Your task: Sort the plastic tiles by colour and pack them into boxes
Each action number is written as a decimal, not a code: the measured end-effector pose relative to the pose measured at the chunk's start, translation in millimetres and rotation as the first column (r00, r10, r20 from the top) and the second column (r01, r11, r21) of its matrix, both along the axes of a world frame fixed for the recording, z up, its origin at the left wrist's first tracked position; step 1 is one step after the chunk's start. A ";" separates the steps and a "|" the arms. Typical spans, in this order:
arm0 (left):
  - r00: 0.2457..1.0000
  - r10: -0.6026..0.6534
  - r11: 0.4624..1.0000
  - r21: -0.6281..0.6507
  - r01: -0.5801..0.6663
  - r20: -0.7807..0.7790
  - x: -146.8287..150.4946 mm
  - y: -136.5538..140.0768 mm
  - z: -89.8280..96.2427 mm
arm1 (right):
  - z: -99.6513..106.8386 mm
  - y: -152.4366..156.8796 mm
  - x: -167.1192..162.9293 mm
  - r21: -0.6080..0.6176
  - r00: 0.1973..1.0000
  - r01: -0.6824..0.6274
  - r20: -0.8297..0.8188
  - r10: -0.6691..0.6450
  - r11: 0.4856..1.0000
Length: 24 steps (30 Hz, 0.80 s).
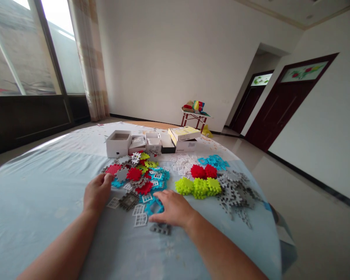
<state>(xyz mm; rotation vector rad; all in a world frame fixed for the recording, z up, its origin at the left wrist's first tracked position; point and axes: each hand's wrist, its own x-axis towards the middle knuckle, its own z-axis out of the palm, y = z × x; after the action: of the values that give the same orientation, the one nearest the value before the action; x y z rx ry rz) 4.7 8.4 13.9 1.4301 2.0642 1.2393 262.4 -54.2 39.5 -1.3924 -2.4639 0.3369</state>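
My left hand (97,193) is at the left edge of a mixed heap of plastic building pieces, its fingers curled together beside a red notched tile (113,169). Whatever its fingertips hold, if anything, is hidden. My right hand (175,208) rests at the near side of the heap, thumb and fingers apart around a blue notched piece with a hole (149,210). White window-shaped pieces (140,220) lie just left of it. Under the right thumb side is a dark grey piece (160,229). The heap also has a dark grey frame piece (129,200) and a red tile (134,174).
Sorted piles lie to the right: lime green tiles (201,188), red tiles (204,171), grey pieces (239,190), blue pieces (216,161) and white pieces (183,163). Behind stand a white box (116,149), smaller open boxes (153,147) and a yellow-topped box (185,133).
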 end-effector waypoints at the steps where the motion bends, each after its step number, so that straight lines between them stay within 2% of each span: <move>1: 1.000 0.000 1.000 0.001 0.000 -0.002 -0.1 0.1 0.6 | 0.0 -1.2 -1.5 0.003 1.000 -0.007 0.023 0.007 1.000; 4: 1.000 0.008 1.000 0.002 -0.008 -0.017 0.0 0.2 3.0 | 2.7 -2.5 -3.3 0.023 0.999 -0.039 0.015 0.038 0.999; 7: 0.999 0.015 1.000 -0.003 -0.015 -0.044 -0.2 0.7 4.5 | 14.5 1.3 4.9 0.100 0.992 -0.047 -0.108 0.058 0.994; 11: 0.998 0.019 1.000 -0.005 -0.020 -0.060 -2.4 2.4 2.5 | 36.7 21.2 41.6 0.241 0.946 0.138 -0.319 -0.057 0.961; 14: 0.998 0.022 1.000 -0.017 -0.023 -0.060 -4.5 4.0 -0.3 | 45.6 48.8 87.2 0.254 0.936 0.291 -0.277 -0.219 0.922; 16: 0.998 0.017 0.999 -0.026 -0.019 -0.061 -5.5 5.2 -2.0 | 47.4 68.8 120.8 0.231 0.895 0.441 -0.182 -0.407 0.867; 19: 0.998 0.016 1.000 -0.025 -0.018 -0.062 -6.1 6.8 -3.8 | 48.4 92.4 165.4 0.252 0.818 0.575 -0.186 -0.545 0.778; 22: 0.998 0.020 1.000 -0.021 -0.021 -0.057 -5.5 7.0 -3.2 | 48.3 103.5 191.6 0.300 0.743 0.670 -0.253 -0.620 0.680; 24: 0.998 0.015 0.999 -0.028 -0.017 -0.067 -4.5 6.0 -1.5 | 45.5 105.3 195.2 0.333 0.724 0.690 -0.296 -0.623 0.643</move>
<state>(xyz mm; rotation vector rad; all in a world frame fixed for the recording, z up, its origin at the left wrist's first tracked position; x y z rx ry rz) 0.2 14.4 12.4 1.4636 2.1318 1.1783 457.6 51.1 85.0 -1.8368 -1.5864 -0.2446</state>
